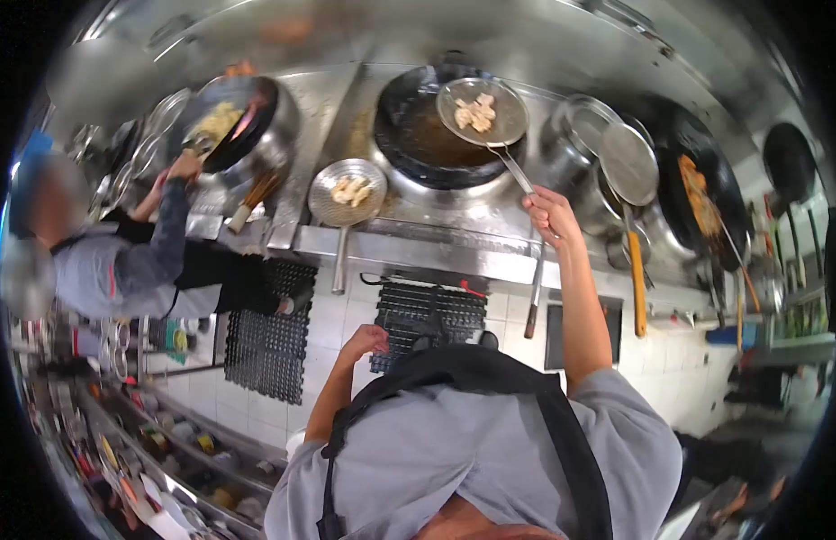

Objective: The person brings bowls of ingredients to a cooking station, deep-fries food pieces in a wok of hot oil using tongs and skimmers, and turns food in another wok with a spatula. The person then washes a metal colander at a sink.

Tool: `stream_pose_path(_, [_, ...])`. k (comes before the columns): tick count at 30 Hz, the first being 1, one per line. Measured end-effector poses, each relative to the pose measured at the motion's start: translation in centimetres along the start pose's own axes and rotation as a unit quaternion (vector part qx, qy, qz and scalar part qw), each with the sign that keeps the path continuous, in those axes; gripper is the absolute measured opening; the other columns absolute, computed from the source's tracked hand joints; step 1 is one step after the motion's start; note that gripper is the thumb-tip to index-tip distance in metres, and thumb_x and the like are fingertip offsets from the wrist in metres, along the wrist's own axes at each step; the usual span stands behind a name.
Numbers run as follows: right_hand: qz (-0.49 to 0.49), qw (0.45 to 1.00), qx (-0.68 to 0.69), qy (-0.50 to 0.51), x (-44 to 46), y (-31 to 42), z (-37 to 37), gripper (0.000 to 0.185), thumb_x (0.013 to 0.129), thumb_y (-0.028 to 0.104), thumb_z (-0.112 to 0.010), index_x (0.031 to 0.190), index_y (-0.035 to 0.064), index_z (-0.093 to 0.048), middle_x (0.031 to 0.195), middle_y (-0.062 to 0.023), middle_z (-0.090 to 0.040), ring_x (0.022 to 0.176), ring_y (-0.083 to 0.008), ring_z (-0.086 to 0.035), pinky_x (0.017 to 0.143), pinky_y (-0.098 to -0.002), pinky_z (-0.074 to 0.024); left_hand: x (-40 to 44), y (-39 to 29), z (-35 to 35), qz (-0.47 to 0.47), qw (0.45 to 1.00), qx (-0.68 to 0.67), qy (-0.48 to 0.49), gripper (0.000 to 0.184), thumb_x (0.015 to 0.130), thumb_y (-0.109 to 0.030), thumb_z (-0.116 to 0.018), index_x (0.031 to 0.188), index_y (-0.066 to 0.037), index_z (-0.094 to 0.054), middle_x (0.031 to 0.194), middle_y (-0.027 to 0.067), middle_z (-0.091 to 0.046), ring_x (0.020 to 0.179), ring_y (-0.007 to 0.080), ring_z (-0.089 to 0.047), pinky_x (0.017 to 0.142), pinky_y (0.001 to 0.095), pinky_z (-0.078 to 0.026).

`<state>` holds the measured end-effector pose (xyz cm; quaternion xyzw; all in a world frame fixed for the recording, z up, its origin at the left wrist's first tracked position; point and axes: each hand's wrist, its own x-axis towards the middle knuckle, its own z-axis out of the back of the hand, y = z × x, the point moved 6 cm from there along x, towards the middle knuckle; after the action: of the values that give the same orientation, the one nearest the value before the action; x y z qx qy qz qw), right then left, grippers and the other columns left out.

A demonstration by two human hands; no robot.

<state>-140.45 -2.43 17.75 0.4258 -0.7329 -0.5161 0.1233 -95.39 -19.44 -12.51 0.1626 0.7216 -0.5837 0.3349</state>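
Note:
My right hand (551, 216) is closed around the metal handle of a round mesh strainer (512, 101). Pale food pieces (474, 113) lie in the strainer, which is over the right part of a large dark wok (413, 117) with brownish liquid in it. My left hand (370, 340) hangs low in front of my body, away from the stove, its fingers curled; whether it holds anything is too small to make out. A perforated ladle (320, 193) with similar pale pieces rests left of the wok, its handle sticking out over the counter's edge.
At the left a co-worker (121, 274) handles a wok (256, 121) with food and flame near it. Pots and a wooden-handled strainer (629, 166) stand right of my wok. Farther right is another wok (728, 171) with orange-brown food. Black mats (269, 337) lie on the tiled floor.

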Motion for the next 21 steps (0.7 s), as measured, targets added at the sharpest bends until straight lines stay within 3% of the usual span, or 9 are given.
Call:
stream_pose_path(7, [0.13, 0.979, 0.086, -0.133, -9.5, 4.6, 7.3, 0.033, 0.092, -0.003, -0.054, 0.124, -0.0095, -0.047, 0.087, -0.0102, -0.06, 0.051, -0.0036, -0.042, 0.041, -0.0177, -0.0313, 1.8, -5.9, -6.6, -0.045, 0.992, 0.035, 0.11, 0.018, 0.091, -0.014, -0.06, 0.103, -0.002, -0.064, 0.077, 0.0091, -0.07, 0.071, 0.0179, -0.07, 0.058, 0.0265, -0.051])
stream_pose_path(10, [0.125, 0.949, -0.098, -0.272, -14.3, 6.5, 12.1, 0.036, 0.09, 0.005, -0.059, 0.125, -0.0033, -0.053, 0.073, -0.0031, -0.06, 0.045, -0.0033, -0.039, 0.037, -0.0188, -0.0277, 1.2, -7.9, -10.0, -0.04, 0.988, 0.002, 0.147, 0.019, 0.091, -0.013, -0.06, 0.105, -0.001, -0.064, 0.079, 0.0094, -0.069, 0.071, 0.0195, -0.07, 0.06, 0.027, -0.052])
stream_pose_path(11, [0.084, 0.943, -0.154, -0.282, -15.0, 6.2, 15.8, 0.034, 0.09, 0.008, -0.06, 0.122, -0.0015, -0.055, 0.069, -0.0003, -0.059, 0.044, -0.0027, -0.039, 0.036, -0.0191, -0.0259, 2.0, -6.8, -9.7, -0.043, 0.988, -0.023, 0.148, 0.019, 0.091, -0.013, -0.06, 0.105, -0.001, -0.064, 0.08, 0.0097, -0.069, 0.07, 0.0201, -0.07, 0.061, 0.0276, -0.053])
stream_pose_path(12, [0.108, 0.942, -0.185, -0.258, -15.9, 6.8, 17.2, 0.03, 0.09, 0.009, -0.06, 0.119, -0.001, -0.057, 0.068, 0.0008, -0.057, 0.044, -0.0021, -0.039, 0.035, -0.0191, -0.0247, 1.8, -5.9, -9.0, -0.048, 0.988, -0.05, 0.141, 0.019, 0.091, -0.013, -0.059, 0.105, -0.001, -0.063, 0.081, 0.0101, -0.069, 0.07, 0.0208, -0.069, 0.062, 0.0282, -0.053])
stream_pose_path(14, [0.125, 0.943, -0.136, -0.278, -17.7, 7.5, 18.4, 0.019, 0.092, 0.004, -0.058, 0.109, -0.0021, -0.058, 0.072, 0.0001, -0.055, 0.045, -0.0011, -0.037, 0.036, -0.0173, -0.0254, -0.9, -7.7, -7.9, -0.059, 0.995, -0.071, 0.032, 0.018, 0.092, -0.014, -0.057, 0.104, -0.002, -0.063, 0.082, 0.0116, -0.068, 0.069, 0.0214, -0.069, 0.061, 0.0316, -0.055])
stream_pose_path(16, [0.134, 0.957, -0.042, -0.254, -18.0, 7.0, 19.3, 0.021, 0.093, 0.001, -0.057, 0.112, -0.0052, -0.056, 0.076, -0.0034, -0.057, 0.047, -0.0013, -0.038, 0.037, -0.0167, -0.0274, -1.5, -6.3, -4.5, -0.07, 0.977, -0.175, -0.1, 0.021, 0.092, -0.017, -0.057, 0.107, -0.003, -0.061, 0.084, 0.0133, -0.068, 0.077, 0.0237, -0.069, 0.069, 0.0372, -0.055])
stream_pose_path(18, [0.137, 0.963, -0.035, -0.23, -17.9, 5.7, 20.8, 0.021, 0.094, 0.001, -0.057, 0.113, -0.0065, -0.055, 0.078, -0.0053, -0.058, 0.048, -0.0019, -0.038, 0.037, -0.0168, -0.0281, -1.9, -2.8, 0.4, -0.127, 0.815, -0.538, -0.175, 0.021, 0.092, -0.018, -0.057, 0.108, -0.004, -0.059, 0.092, 0.0137, -0.068, 0.087, 0.0266, -0.067, 0.079, 0.0412, -0.053])
stream_pose_path(20, [0.155, 0.96, -0.017, -0.234, -18.3, 5.7, 22.4, 0.023, 0.094, 0.001, -0.056, 0.116, -0.0071, -0.054, 0.079, -0.0065, -0.059, 0.048, -0.0025, -0.039, 0.037, -0.017, -0.0284, -3.7, -1.9, 1.9, -0.12, 0.747, -0.6, -0.261, 0.02, 0.093, -0.018, -0.055, 0.108, -0.005, -0.057, 0.097, 0.0137, -0.066, 0.092, 0.0291, -0.065, 0.087, 0.0431, -0.05])
stream_pose_path(21, [0.16, 0.958, -0.003, -0.239, -18.5, 5.4, 22.5, 0.025, 0.093, 0.0, -0.056, 0.117, -0.0072, -0.053, 0.08, -0.0069, -0.059, 0.048, -0.0026, -0.038, 0.037, -0.0172, -0.0283, -4.3, -1.7, 1.8, -0.117, 0.758, -0.585, -0.265, 0.019, 0.092, -0.018, -0.056, 0.106, -0.005, -0.057, 0.096, 0.0134, -0.066, 0.091, 0.029, -0.065, 0.086, 0.0428, -0.051])
